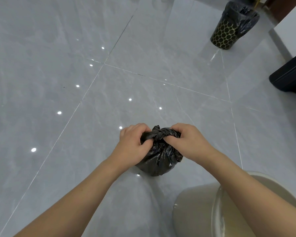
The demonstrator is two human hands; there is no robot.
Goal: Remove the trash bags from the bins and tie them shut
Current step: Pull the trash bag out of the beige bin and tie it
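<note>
Your left hand (130, 147) and right hand (184, 141) both pinch the twisted neck of the black bag (158, 159), which sits on the floor (58, 65) beside the empty cream bin (203, 211). Pull unevenly and the thin plastic may tear or the knot slip. Your fingertips are hidden in the folds. Far away, the patterned bin (225, 35) is still lined.

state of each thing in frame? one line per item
black trash bag: out of a bin, on the floor, neck twisted and being knotted
left hand: grips the bag's neck
right hand: grips the bag's neck
patterned bin: upright, black liner still in it
cream bin: no liner visible
</note>
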